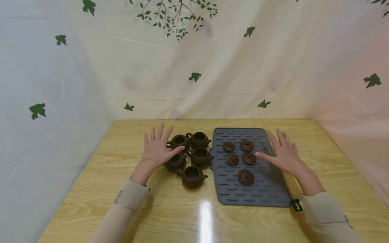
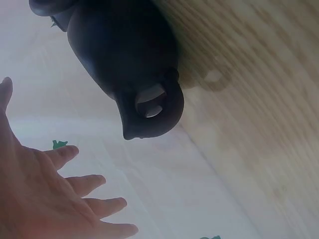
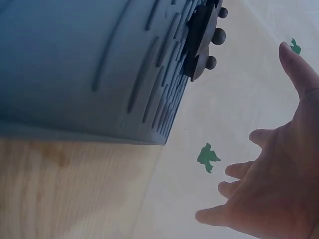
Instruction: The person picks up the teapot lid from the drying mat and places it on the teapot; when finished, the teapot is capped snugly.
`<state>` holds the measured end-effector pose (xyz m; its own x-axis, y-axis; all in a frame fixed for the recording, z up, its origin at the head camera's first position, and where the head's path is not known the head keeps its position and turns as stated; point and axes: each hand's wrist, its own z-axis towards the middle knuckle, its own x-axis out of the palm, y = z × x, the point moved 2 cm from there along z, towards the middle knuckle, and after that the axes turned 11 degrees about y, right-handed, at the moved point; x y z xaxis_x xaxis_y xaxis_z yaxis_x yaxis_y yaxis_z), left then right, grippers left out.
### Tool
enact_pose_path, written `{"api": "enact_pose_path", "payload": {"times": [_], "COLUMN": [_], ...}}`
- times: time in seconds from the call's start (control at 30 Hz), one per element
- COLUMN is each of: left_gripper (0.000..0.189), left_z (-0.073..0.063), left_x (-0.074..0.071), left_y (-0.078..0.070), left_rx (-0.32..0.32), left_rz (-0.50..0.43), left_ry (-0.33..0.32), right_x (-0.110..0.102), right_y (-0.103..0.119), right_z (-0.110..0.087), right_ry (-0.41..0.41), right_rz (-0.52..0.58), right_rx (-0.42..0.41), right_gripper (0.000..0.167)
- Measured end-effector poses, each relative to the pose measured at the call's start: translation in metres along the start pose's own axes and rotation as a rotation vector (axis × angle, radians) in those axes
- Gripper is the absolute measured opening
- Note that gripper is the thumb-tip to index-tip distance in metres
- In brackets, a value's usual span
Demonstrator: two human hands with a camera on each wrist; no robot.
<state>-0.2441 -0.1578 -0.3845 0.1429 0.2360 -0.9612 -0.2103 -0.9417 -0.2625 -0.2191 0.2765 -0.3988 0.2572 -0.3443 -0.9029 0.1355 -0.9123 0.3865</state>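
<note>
Several dark brown teapots without lids, one of them this front teapot (image 1: 192,178), stand in a cluster left of the mat. My left hand (image 1: 157,150) hovers over the cluster's left side, fingers spread, holding nothing; it partly hides two pots. In the left wrist view a teapot (image 2: 124,47) shows its loop handle, apart from the fingers. Several matching round lids with knobs, such as the nearest lid (image 1: 246,177), lie on a grey ridged mat (image 1: 231,195). Above the mat's right edge, my right hand (image 1: 285,155) is spread and holds nothing, its thumb near a lid (image 1: 249,158).
All of it is on a light wooden table (image 1: 100,189). A pale cloth (image 1: 170,91) printed with green birds and branches hangs behind and at both sides. A small black object (image 1: 296,205) shows at the right cuff, by the mat's near right corner.
</note>
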Motion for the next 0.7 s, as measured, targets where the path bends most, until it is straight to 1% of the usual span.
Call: {"api": "enact_pose_path", "payload": {"times": [0.17, 0.33, 0.7], "left_gripper": [0.092, 0.089, 0.086], "left_z": [-0.006, -0.011, -0.022], "left_x": [0.0, 0.002, 0.004], "left_y": [-0.001, -0.002, -0.004], "left_rx": [0.022, 0.036, 0.087], "left_rz": [-0.024, -0.033, -0.111], "left_ry": [-0.01, -0.021, -0.033], "right_x": [0.002, 0.005, 0.008], "right_y": [0.0, 0.002, 0.006], "right_z": [-0.001, -0.002, -0.005], "right_ry": [-0.001, 0.027, 0.052], "right_rz": [0.07, 0.137, 0.161], "right_rx": [-0.037, -0.043, -0.043], "right_gripper": [0.107, 0.107, 0.108]}}
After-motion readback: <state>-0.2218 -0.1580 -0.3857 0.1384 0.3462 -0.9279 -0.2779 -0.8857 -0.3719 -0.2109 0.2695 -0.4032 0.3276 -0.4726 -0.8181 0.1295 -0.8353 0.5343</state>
